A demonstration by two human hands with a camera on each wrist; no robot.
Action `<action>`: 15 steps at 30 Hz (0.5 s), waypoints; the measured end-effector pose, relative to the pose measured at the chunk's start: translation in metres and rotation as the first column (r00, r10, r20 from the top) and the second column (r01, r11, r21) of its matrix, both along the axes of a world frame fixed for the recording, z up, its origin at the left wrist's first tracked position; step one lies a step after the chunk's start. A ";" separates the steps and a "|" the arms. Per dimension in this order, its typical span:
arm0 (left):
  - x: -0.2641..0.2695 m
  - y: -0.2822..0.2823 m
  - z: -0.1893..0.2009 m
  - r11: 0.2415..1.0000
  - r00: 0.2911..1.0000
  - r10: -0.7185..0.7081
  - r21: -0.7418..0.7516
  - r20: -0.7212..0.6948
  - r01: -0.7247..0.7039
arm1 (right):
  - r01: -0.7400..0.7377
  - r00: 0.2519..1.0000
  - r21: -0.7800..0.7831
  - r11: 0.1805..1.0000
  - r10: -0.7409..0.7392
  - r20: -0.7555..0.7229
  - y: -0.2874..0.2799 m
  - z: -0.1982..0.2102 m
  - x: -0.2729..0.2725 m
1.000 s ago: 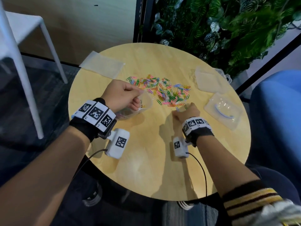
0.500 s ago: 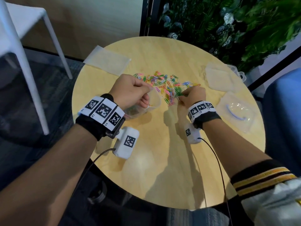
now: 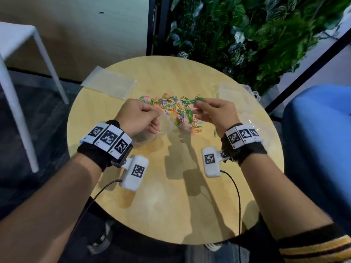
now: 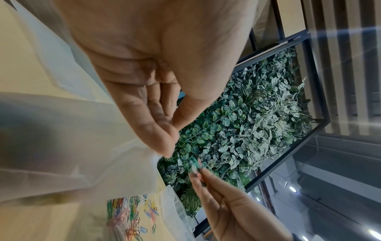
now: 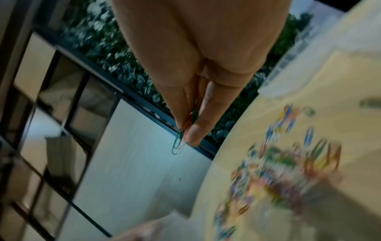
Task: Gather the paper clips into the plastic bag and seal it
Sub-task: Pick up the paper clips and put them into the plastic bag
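A heap of coloured paper clips lies on the round wooden table, blurred in the right wrist view. My left hand pinches the rim of a clear plastic bag and holds its mouth open just left of the heap; the bag fills the left wrist view. My right hand is raised above the heap's right side, pinching a small bunch of green paper clips between fingertips; the same bunch hangs close to the bag's mouth.
A flat empty bag lies at the table's far left edge. More clear bags and a packet sit at the right. One loose clip lies by my right wrist. A white chair stands left, a plant wall behind.
My right hand has lifted off the heap with a pinch of clips and risen above it. The left hand still holds the bag open. The view has tilted down and nearer.
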State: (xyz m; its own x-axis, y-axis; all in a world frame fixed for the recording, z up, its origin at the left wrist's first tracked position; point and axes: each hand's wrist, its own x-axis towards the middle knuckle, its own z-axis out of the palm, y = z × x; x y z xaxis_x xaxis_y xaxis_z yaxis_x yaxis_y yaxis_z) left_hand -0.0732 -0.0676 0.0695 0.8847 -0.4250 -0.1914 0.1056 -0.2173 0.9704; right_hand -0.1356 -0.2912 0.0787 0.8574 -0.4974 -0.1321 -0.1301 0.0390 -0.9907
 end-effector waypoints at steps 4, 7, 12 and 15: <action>0.000 0.001 0.001 1.000 1.000 0.013 -0.018 -0.004 -0.013 | -0.147 0.989 0.215 0.966 0.151 -0.001 0.037 0.002 -0.006; -0.001 0.003 0.001 0.999 1.000 0.026 -0.036 0.004 -0.026 | -0.234 0.968 0.124 0.964 0.243 -0.057 0.060 -0.008 -0.006; -0.006 0.001 -0.001 0.999 1.000 0.012 -0.034 0.027 -0.011 | -0.354 0.917 -0.284 0.891 0.271 -0.293 0.072 -0.017 0.005; -0.011 -0.004 -0.001 1.000 0.999 -0.008 -0.022 0.039 0.009 | -0.411 0.877 -0.301 0.861 0.283 -0.388 0.076 -0.012 0.013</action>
State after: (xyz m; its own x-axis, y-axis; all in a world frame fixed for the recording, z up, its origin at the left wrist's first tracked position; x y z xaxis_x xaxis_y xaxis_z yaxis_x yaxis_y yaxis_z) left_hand -0.0838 -0.0717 0.0683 0.8877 -0.4361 -0.1476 0.0663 -0.1962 0.9783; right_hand -0.1229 -0.2154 0.0667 0.9233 -0.2418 -0.2984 -0.3771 -0.4227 -0.8241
